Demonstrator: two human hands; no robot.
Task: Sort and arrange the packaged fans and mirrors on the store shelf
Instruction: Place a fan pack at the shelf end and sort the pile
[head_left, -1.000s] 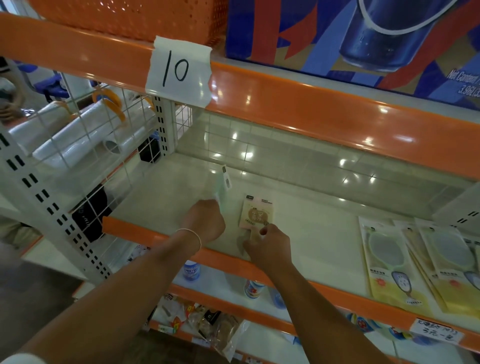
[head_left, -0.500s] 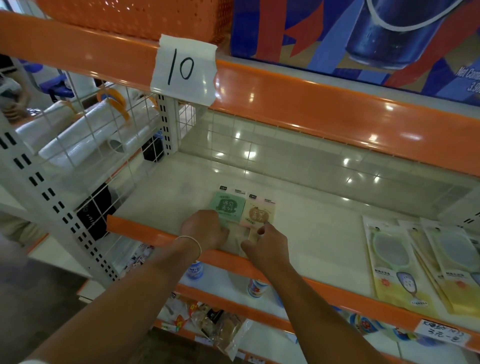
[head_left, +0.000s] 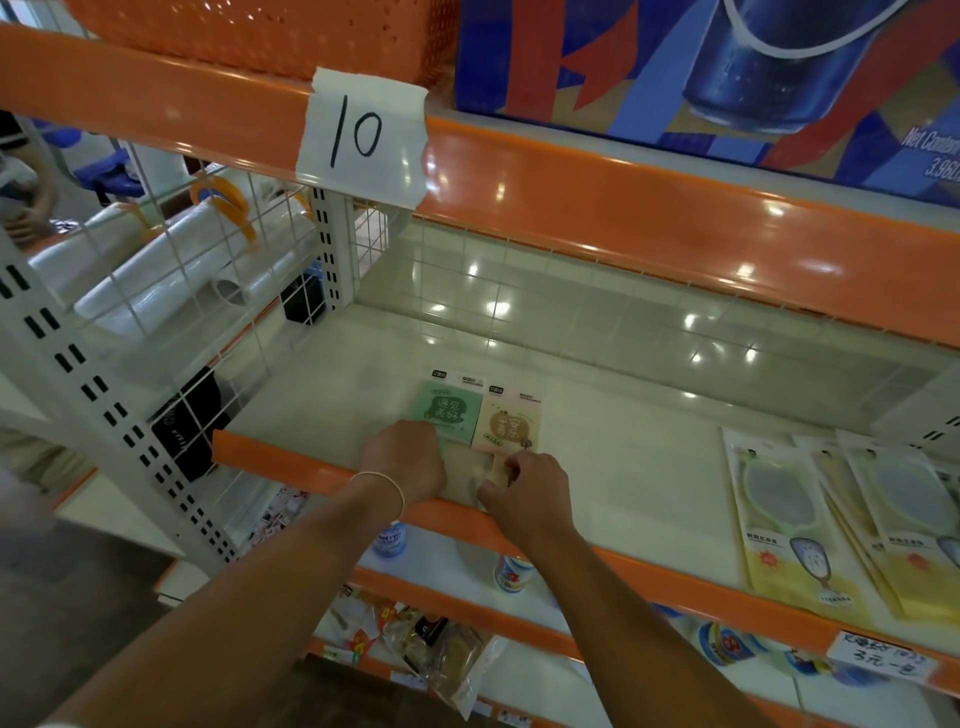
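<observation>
Step in hand: squaring two small packs side by side near the shelf (head_left: 649, 467) front. Left hand (head_left: 410, 460) is pressing, fingers curled, on the green pack (head_left: 451, 410); right hand (head_left: 524, 488) is pinching the beige pack (head_left: 511, 423). Mirror packs (head_left: 795, 519) are lying far right. Next, probably: letting go, fetching more.

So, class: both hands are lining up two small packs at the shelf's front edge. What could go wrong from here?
1. The green pack and beige pack lie close to the orange lip; pulling the left hand or right hand back could drag one off.
2. Nudging one pack may skew its neighbour, since their edges appear to meet.
</observation>
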